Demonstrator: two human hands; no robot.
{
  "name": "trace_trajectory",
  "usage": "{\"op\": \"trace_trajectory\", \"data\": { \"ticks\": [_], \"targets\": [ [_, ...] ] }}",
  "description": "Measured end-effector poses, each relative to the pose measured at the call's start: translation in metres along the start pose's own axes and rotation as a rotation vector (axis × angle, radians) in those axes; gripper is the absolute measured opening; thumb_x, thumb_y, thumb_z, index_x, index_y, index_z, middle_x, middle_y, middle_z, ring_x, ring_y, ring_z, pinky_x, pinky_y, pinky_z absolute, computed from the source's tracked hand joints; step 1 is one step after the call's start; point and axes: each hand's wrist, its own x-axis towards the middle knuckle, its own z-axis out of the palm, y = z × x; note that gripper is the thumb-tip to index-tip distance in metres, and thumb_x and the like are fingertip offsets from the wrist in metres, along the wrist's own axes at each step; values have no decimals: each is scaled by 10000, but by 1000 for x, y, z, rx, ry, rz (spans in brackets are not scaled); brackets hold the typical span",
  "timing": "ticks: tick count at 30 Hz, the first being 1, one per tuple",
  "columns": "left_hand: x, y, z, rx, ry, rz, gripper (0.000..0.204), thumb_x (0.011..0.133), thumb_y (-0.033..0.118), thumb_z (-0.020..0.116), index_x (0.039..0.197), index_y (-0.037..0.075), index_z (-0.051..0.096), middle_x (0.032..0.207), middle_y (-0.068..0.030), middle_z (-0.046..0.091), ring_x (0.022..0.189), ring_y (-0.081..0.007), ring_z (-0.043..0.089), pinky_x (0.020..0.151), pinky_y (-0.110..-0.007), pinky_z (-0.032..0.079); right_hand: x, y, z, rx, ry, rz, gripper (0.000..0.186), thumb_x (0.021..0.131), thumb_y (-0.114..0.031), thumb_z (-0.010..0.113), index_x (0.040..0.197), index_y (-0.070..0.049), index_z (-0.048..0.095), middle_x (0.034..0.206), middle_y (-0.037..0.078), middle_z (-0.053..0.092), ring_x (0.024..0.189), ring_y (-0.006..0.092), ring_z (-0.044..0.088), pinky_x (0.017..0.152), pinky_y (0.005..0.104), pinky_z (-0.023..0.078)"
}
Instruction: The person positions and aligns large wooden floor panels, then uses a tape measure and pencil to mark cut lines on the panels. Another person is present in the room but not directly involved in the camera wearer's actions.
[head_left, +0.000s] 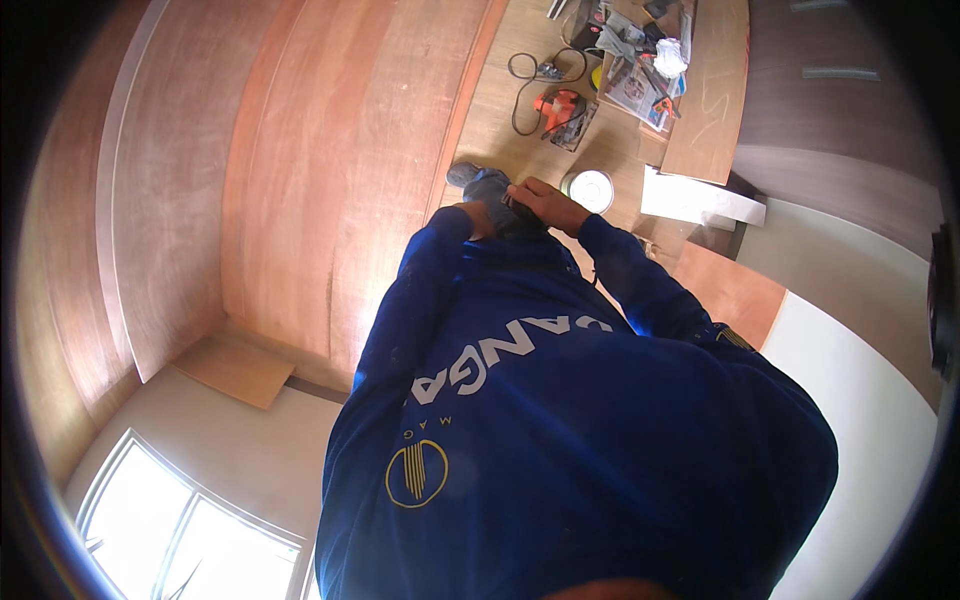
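Both hands meet low in front of me, over my dark grey trousers [487, 190]. My left hand [481, 219] rests against the trouser cloth, its fingers mostly hidden. Beside it on the right, my right hand [548, 203] is closed, with fingers curled at something small and dark by the trousers that I cannot make out. A dark shoe [462, 174] shows just beyond. Right of my right hand stands a round can [588, 190] with a pale top.
Farther off, an orange power tool [560, 108] with a looped black cord lies on the wood floor. A board [705, 110] has newspaper [640, 90], crumpled white material and tools beside it. Wood panels [330, 150] line the left; a white piece [690, 200] lies right.
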Motion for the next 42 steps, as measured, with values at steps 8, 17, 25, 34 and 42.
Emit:
{"op": "trace_trajectory", "data": {
  "ticks": [8, 17, 25, 34, 42],
  "targets": [
    [-22, 38, 10, 38, 320, -254, 485, 825, 408, 646, 1167, 65, 678, 1158, -158, 687, 1106, -271, 657, 923, -408, 503, 3, 5, 6, -42, 74, -23, 514, 973, -538, 490, 1075, -45, 594, 944, 62, 573, 845, 152, 526, 745, 268, 432],
    [-50, 51, -13, 96, 173, -91, 343, 880, 311, 589, 1153, 131, 691, 1178, -148, 675, 1146, -302, 635, 932, -414, 505, 3, 17, 14, -142, 86, -103, 501, 975, -500, 513, 1060, -17, 613, 979, 82, 614, 874, 163, 557, 778, 286, 446],
    [-30, 31, 32, -1, 512, -227, 319, 825, 233, 655, 1086, 53, 690, 1142, -170, 684, 1080, -336, 661, 900, -442, 536, -2, 20, 19, -133, 147, -127, 474, 984, -446, 497, 1000, 9, 630, 914, 119, 621, 844, 196, 565, 773, 319, 447],
    [-48, 24, 34, -101, 732, -144, 238, 758, 207, 645, 928, 45, 689, 975, -251, 685, 971, -423, 663, 868, -501, 532, 4, 17, 40, -143, 297, -269, 450, 1025, -353, 388, 943, 44, 584, 939, 238, 601, 908, 358, 588, 818, 429, 444],
    [-39, 1, 76, -146, 1000, 10, 173, 785, 227, 592, 848, 101, 692, 865, -166, 695, 822, -389, 668, 766, -500, 535, 37, 24, 60, -798, 248, -552, 251, 973, -171, 380, 1006, 18, 542, 942, 275, 598, 890, 435, 611, 796, 524, 494]
  ]
}}
